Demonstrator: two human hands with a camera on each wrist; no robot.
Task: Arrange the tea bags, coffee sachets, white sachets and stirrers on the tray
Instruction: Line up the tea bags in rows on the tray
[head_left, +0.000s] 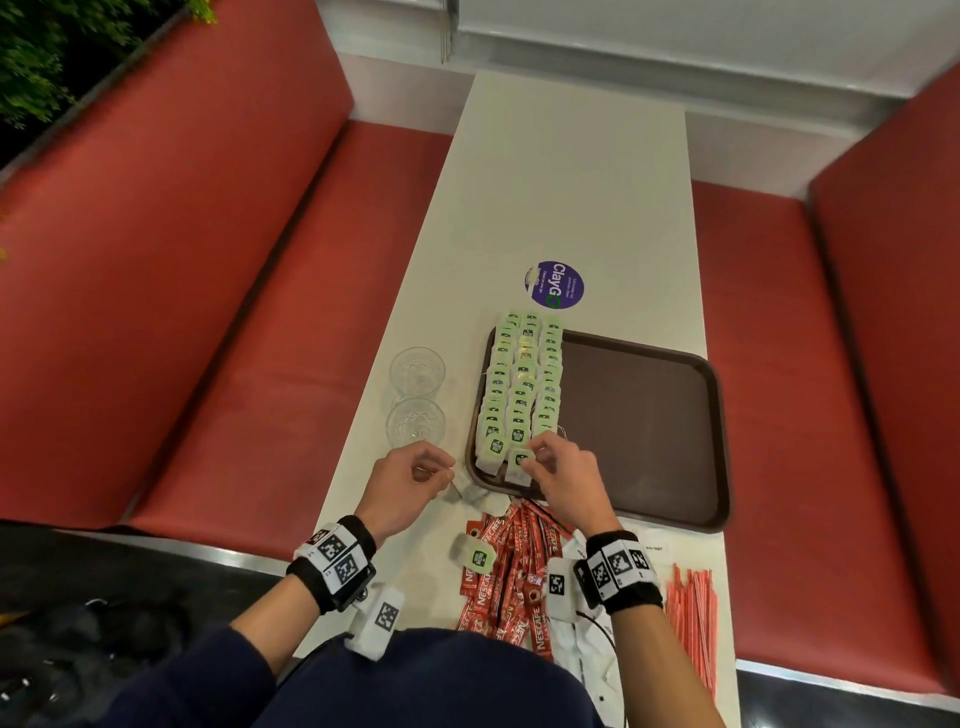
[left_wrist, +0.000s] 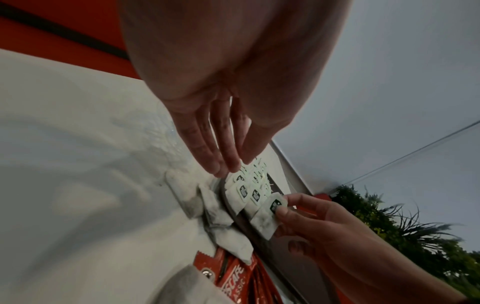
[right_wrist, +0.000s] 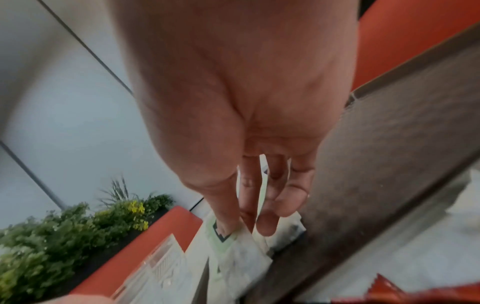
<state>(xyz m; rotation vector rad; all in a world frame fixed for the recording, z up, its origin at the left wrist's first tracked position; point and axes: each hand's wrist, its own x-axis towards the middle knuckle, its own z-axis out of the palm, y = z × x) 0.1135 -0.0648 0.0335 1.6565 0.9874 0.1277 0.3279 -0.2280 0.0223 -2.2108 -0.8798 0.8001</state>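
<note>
Right hand over near-left corner of brown tray; thumb and fingers pinch the green tag of 1 tea bag, its pouch lying on the tray at the near end of the middle row. Left wrist view confirms: thumb on the tag, fingers curled behind the pouch. Tea bag rows: 3 overlapping columns running down the tray's left side, green tags up; the far ends reach past the tray rim toward a round purple sticker. Left hand hangs over the white table just left of the tray, fingers long and close together, tips near the tray rim, gripping nothing visible. Loose tea bags lie on the table between the 2 hands, beside the tray edge. Red coffee sachets piled near the table's front edge, 1 tea bag on top. Striped stirrers at front right, off the tray. 2 clear glasses left of the tray.
</note>
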